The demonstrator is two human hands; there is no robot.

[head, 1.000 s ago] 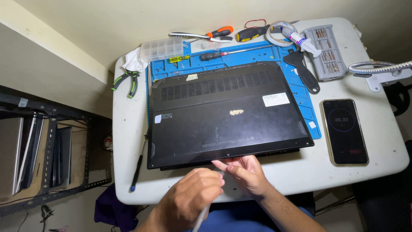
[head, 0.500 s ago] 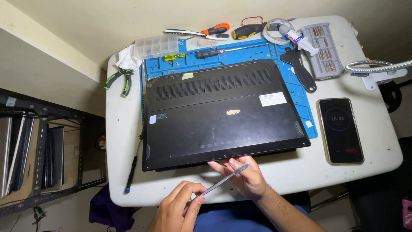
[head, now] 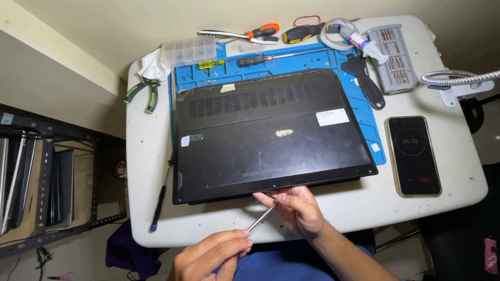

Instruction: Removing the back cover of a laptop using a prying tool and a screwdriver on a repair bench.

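A black laptop (head: 271,140) lies upside down on a blue work mat (head: 185,78), its vented bottom cover facing up. My left hand (head: 211,255) is below the table edge and grips the lower end of a thin metal pry tool (head: 260,218). My right hand (head: 297,208) rests at the middle of the laptop's near edge. Its fingertips pinch the tool's tip right at the seam. The tool slants up from left hand to right hand.
The white table (head: 364,208) carries a phone (head: 414,155) at right, green-handled pliers (head: 143,93) at left and a clear parts box (head: 188,50). Screwdrivers (head: 260,31), a grey bit set (head: 390,57) and a lamp's gooseneck (head: 458,78) lie behind. A metal rack (head: 47,182) stands left.
My left hand has drawn back toward me and away from the right hand, uncovering the metal tool between them. The right hand stays at the laptop's near edge.
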